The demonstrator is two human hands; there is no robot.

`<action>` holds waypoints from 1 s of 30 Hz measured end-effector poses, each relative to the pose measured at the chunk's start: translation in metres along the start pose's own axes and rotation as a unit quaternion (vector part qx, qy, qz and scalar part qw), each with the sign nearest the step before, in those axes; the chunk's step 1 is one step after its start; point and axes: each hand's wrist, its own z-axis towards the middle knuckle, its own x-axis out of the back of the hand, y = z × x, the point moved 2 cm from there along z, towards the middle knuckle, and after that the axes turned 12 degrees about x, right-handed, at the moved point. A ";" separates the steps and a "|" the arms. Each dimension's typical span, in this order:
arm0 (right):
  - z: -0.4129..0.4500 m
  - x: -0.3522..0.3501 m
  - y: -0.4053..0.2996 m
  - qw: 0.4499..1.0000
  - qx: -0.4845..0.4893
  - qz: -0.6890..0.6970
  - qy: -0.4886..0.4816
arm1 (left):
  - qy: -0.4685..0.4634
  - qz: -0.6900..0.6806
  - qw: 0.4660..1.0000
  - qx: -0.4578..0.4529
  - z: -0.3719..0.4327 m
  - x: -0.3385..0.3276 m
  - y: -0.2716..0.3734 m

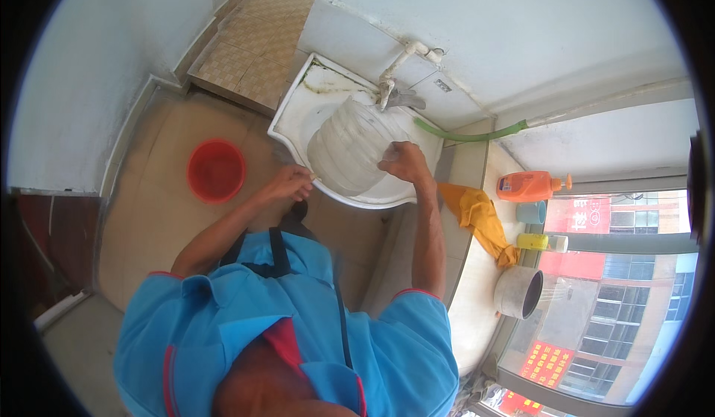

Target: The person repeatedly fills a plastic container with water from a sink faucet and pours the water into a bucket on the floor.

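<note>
A large translucent ribbed plastic water bottle [349, 149] lies tilted in a white ceramic sink [296, 110], one end beneath the tap [386, 87]. My right hand [406, 162] grips this bottle at its right side, with fingers curled on it. At the sink's front left rim is my left hand [296, 183], its fingers bent near the edge; a small pale thing shows at the fingertips, too small to name. Behind the bottle, a grey cloth or glove [406, 98] rests by the tap.
A red plastic basin [216, 170] stands on the floor at left. On the window ledge at right are a yellow cloth [477, 216], an orange pump bottle [525, 186], a blue cup [530, 212], a yellow container [532, 241] and a metal pot [511, 292]. A green hose [475, 136] runs along the wall.
</note>
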 end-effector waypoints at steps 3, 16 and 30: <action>0.010 -0.010 0.021 0.997 0.038 -0.070 -0.004 | 0.067 0.061 0.996 -0.017 0.041 -0.003 0.006; 0.021 -0.053 0.075 0.998 0.062 -0.007 -0.016 | 0.224 0.449 0.781 -0.373 0.103 -0.078 0.230; 0.019 -0.063 0.068 0.994 0.084 -0.047 0.052 | 0.251 0.559 0.644 -0.458 0.162 -0.109 0.276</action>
